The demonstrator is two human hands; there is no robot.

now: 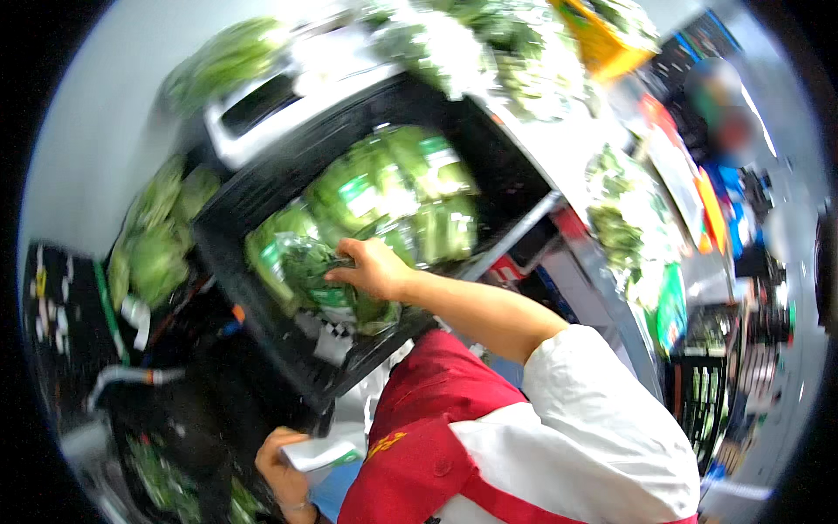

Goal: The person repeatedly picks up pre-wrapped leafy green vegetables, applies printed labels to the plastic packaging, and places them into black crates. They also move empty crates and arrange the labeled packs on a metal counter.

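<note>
My right hand [370,268] reaches into a black plastic crate [262,367]. Its thumb and fingers are closed on a clear bag of dark leafy greens [304,268] near the crate's front side. More bagged green vegetables [393,177] with green-and-white labels lie in rows beside and behind that bag. Low at the bottom of the view, outside the crate, my left hand [281,465] holds a white labelled item [319,453] with a green patch, perhaps a roll or stack of labels. Motion blur hides fine detail.
A white scale-like device [229,131] stands behind the crate. Bagged greens lie at the left [154,242] and on the white counter [530,144]. A yellow crate [609,42] sits at the back. Stacked black crates [700,386] stand far right; a blurred person [723,118] is beyond.
</note>
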